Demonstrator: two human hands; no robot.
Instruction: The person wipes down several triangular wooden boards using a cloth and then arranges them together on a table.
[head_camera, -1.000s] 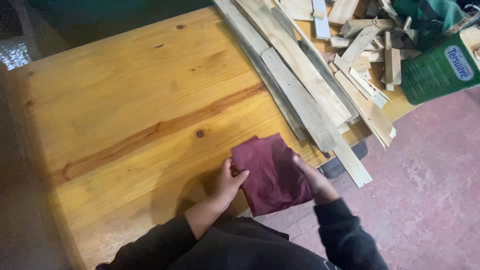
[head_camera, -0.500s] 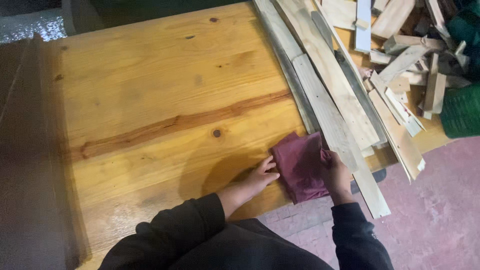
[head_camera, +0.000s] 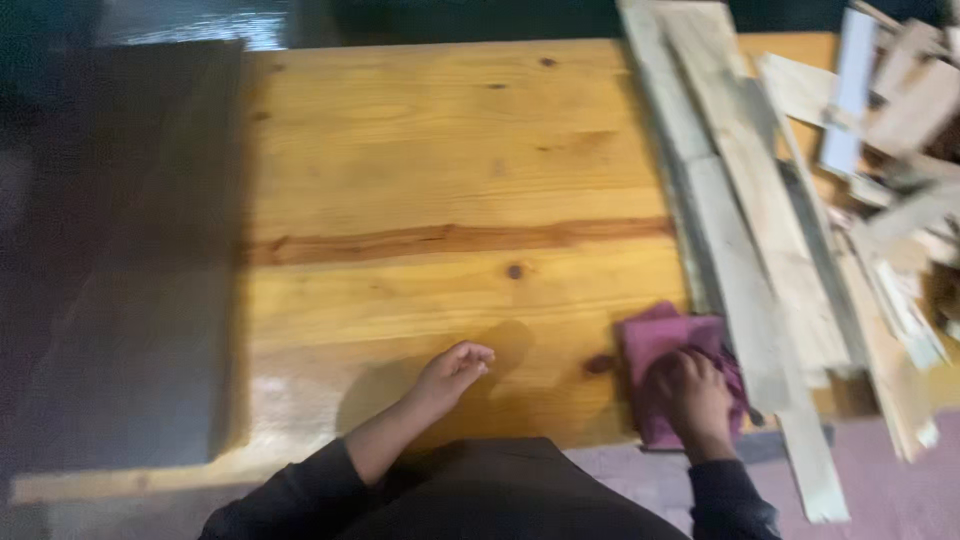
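Where the pale planks (head_camera: 745, 260) end near the front edge of the wooden worktop (head_camera: 440, 150): folded maroon cloth (head_camera: 668, 340), flat on the wood, its right border just beside the nearest plank. Right hand (head_camera: 692, 398) spread palm-down over the cloth's lower right part, grip pressed on the fabric rather than closed round it. Left hand (head_camera: 452, 372) well apart to the left, low over bare wood, grip loosely curled, apart and empty, its shadow on the boards just beyond. Dark knot (head_camera: 514, 271) and long reddish grain streak (head_camera: 450, 240) farther in. Heap of short offcuts (head_camera: 900, 120) at far right, behind the planks. Dark panel (head_camera: 130, 260) along the left side. Whole view somewhat blurred.
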